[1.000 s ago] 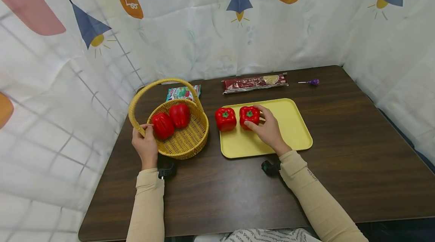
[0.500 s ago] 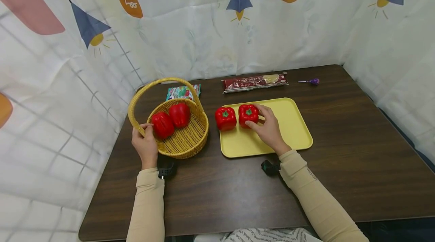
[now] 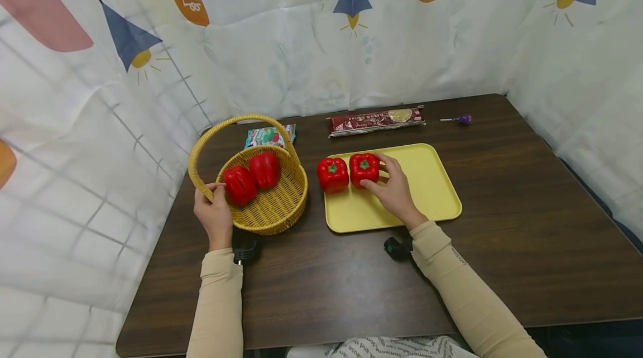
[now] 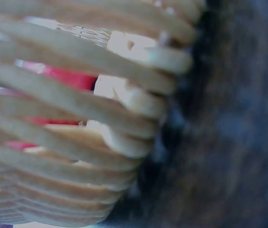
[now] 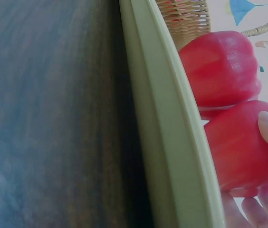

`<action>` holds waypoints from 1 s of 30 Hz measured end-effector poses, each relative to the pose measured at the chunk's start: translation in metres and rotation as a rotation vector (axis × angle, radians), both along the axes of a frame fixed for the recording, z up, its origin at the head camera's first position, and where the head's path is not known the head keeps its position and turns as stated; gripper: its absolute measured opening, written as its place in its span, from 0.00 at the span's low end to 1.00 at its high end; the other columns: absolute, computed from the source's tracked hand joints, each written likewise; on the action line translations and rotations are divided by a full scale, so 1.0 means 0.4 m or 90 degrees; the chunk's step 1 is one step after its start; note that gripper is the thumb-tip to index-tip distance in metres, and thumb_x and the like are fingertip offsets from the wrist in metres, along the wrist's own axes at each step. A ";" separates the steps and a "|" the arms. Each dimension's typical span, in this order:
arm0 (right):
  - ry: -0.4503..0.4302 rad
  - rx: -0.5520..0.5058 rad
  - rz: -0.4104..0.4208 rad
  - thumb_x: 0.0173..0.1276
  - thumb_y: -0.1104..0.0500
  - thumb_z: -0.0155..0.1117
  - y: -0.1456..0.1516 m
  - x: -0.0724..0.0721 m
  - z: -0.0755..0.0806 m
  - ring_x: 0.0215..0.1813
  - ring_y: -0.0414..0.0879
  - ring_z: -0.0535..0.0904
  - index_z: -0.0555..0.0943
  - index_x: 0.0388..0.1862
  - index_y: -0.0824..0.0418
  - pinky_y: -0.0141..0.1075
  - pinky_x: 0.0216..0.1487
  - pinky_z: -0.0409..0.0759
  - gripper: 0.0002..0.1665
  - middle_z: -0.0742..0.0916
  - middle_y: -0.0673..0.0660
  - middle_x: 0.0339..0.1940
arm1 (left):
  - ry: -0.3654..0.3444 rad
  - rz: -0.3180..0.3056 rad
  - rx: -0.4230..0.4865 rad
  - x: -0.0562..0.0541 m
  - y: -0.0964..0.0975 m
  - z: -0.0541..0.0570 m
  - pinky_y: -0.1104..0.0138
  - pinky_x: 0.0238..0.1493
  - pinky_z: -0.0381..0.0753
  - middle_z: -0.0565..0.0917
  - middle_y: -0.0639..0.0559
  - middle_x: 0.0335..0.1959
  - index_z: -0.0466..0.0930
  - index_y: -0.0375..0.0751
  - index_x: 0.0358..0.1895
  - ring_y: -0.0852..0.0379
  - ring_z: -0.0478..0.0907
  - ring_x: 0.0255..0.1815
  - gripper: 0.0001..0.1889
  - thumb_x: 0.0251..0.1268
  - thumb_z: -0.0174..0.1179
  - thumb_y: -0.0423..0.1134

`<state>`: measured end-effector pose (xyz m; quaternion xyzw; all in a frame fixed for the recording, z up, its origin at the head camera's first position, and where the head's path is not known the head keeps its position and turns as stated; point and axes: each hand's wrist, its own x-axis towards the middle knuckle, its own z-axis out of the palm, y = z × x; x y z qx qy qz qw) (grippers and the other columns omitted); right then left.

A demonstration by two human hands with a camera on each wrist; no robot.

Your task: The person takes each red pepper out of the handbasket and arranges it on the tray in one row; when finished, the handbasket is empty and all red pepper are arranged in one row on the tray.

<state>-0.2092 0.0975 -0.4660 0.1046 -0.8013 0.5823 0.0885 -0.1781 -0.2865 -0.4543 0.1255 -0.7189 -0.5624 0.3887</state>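
Head view: left hand grips wicker basket by its handle; right hand, thumb and fingers curled, holds red bell pepper on yellow tray. Loose grip could let it slip; pushing left could shove neighbouring pepper off; tugging handle could tip basket.

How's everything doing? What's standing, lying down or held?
Basket: upright, left hand holding its handle
Left basket pepper: inside, stem not showing
Right basket pepper: inside, stem not showing
Left tray pepper: upright
Right tray pepper: upright, held by the right hand
Yellow tray: lying flat
Long maroon packet: lying flat
Small packet: lying partly behind the basket
Purple lollipop: lying down
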 end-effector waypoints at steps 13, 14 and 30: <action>-0.021 0.000 0.002 0.60 0.56 0.73 -0.004 -0.002 -0.003 0.62 0.57 0.73 0.62 0.73 0.61 0.50 0.58 0.76 0.45 0.70 0.60 0.67 | 0.004 -0.009 0.009 0.020 0.028 0.042 0.69 0.37 0.62 0.77 0.50 0.35 0.76 0.19 0.39 0.64 0.67 0.32 0.10 0.67 0.52 0.29; -0.022 0.000 0.000 0.60 0.55 0.73 -0.004 -0.001 -0.002 0.62 0.57 0.72 0.62 0.73 0.61 0.50 0.58 0.76 0.45 0.70 0.60 0.67 | 0.004 -0.009 0.009 0.024 0.034 0.052 0.69 0.38 0.63 0.77 0.49 0.35 0.76 0.20 0.38 0.64 0.67 0.33 0.10 0.67 0.52 0.28; 0.061 -0.019 -0.072 0.64 0.56 0.69 0.001 0.001 0.037 0.63 0.61 0.68 0.68 0.68 0.60 0.52 0.64 0.69 0.35 0.72 0.63 0.65 | 0.015 -0.015 0.007 0.025 0.039 0.058 0.69 0.35 0.60 0.76 0.40 0.37 0.76 0.17 0.39 0.65 0.65 0.30 0.10 0.66 0.51 0.26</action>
